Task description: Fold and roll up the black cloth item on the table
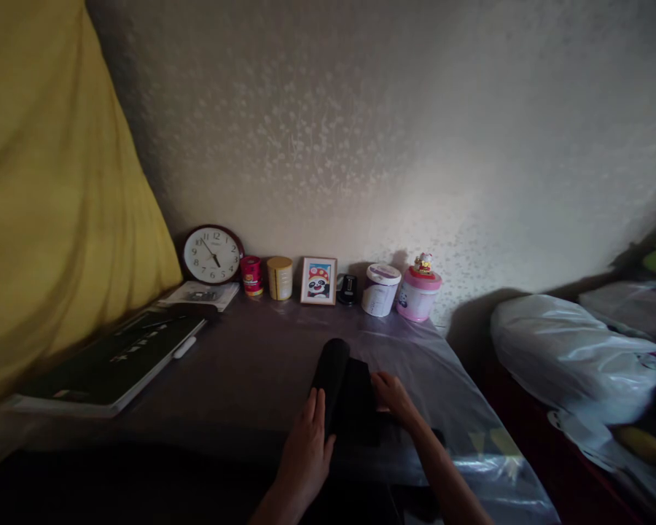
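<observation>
A black sheet, perhaps a mat or cloth, lies near the front of the table; its left part forms a thick roll (332,364) and its right part a flat flap (359,397). Around the near end of the roll is my left hand (307,448), fingers along its left side and thumb on its right. My right hand (392,396) is closed at the right edge of the flap, its fingertips partly hidden. The sheet's near end blends into the dark area below, so its outline there is unclear.
Plastic covers the table (240,372). Along the wall stand a clock (213,254), a red can (252,277), a yellow tin (280,278), a framed panda picture (318,281) and two tubs (381,292). A green-covered board (114,357) lies left; white plastic bags (568,357) sit right.
</observation>
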A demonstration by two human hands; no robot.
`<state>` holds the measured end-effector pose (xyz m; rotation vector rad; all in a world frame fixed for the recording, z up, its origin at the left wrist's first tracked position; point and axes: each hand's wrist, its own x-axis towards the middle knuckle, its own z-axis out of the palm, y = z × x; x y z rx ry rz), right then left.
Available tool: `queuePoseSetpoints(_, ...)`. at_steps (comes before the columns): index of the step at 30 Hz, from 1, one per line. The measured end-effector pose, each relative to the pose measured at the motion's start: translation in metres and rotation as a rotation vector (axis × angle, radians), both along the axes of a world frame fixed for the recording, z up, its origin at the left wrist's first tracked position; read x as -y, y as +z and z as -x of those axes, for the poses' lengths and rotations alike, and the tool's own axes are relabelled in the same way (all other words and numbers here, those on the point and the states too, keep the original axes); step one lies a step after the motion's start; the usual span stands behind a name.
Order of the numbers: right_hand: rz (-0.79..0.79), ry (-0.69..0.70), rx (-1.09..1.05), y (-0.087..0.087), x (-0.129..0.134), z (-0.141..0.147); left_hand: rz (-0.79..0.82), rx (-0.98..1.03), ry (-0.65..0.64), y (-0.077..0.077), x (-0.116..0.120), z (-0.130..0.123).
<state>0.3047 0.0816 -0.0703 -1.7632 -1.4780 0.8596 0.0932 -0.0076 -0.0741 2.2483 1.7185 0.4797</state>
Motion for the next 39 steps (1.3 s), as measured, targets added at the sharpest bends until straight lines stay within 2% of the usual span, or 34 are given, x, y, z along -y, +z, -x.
queuePoseSetpoints(7,-0.002,0.003,-0.004,0.014,0.008,0.019,0.062,-0.018,-0.017,0.007,0.004,0.004)
queuePoseSetpoints(13,-0.047,0.048,0.036,0.017,0.000,0.042,0.120,-0.089,0.010,0.014,0.006,0.001)
queuePoseSetpoints(17,-0.082,0.038,0.015,0.027,-0.006,0.066,0.144,-0.121,0.014,0.017,0.006,-0.001)
queuePoseSetpoints(21,-0.054,0.066,0.051,0.035,-0.011,0.089,0.147,-0.144,0.031,0.012,0.004,-0.002)
queuePoseSetpoints(26,-0.073,0.049,0.103,0.029,-0.016,0.101,0.128,-0.155,0.028,0.007,0.001,-0.001)
queuePoseSetpoints(32,-0.040,0.144,0.193,0.026,-0.019,0.104,0.112,-0.140,0.002,0.004,-0.001,0.003)
queuePoseSetpoints(39,-0.094,0.359,0.219,0.034,-0.006,0.113,-0.083,0.029,-0.028,-0.019,-0.001,0.012)
